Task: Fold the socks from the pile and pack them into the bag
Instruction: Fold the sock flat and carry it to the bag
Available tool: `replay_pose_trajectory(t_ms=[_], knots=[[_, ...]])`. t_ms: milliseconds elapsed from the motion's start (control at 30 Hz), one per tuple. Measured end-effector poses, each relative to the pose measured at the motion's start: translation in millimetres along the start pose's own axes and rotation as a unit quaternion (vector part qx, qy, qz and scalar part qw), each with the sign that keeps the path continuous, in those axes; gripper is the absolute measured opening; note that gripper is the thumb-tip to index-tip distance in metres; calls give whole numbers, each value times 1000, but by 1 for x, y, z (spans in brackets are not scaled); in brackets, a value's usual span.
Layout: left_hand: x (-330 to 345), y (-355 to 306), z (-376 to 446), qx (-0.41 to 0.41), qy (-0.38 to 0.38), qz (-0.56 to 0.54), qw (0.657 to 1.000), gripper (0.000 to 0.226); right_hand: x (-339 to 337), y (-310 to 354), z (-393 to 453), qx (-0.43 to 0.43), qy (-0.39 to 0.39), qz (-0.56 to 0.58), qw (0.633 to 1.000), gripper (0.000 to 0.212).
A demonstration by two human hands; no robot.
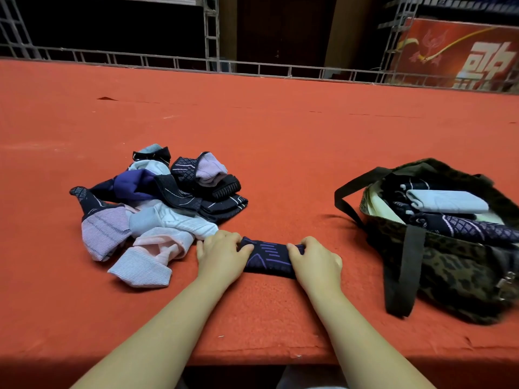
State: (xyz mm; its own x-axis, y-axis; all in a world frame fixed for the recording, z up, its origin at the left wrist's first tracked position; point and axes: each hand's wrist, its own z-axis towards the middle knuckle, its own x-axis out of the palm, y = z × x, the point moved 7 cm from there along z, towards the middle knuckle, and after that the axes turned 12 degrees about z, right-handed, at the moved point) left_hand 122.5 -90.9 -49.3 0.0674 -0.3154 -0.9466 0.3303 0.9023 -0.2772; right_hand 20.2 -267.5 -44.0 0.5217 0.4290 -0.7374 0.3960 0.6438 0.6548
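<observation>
A folded dark navy knit sock with purple line pattern lies flat on the red felt-covered table, just in front of the person, between the loose pile of pink, white and navy socks and the open leopard-print fabric bag. It looks light, soft and limp, likely to spring open unless pinched across both layers at the ends. The left hand and right hand each cover one end, fingers curled down onto the fabric, gripping or pressing it flat. Folded socks already sit inside the bag.
</observation>
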Motion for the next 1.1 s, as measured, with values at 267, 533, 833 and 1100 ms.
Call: replay_pose_trajectory(t_ms=[267,533,833,1100], knots=[[-1,-11,-16,-14,64,-112,991,33,-7,3,-6,-30,47,58,997,47],[-33,-92,-43,15,28,-487,873,23,-79,-12,-29,74,90,516,849,22],[-36,-240,-64,107,122,-527,834,19,-208,-86,-29,106,56,358,926,7],[-48,-321,-68,184,75,-434,879,27,-295,-127,0,60,55,312,947,12]])
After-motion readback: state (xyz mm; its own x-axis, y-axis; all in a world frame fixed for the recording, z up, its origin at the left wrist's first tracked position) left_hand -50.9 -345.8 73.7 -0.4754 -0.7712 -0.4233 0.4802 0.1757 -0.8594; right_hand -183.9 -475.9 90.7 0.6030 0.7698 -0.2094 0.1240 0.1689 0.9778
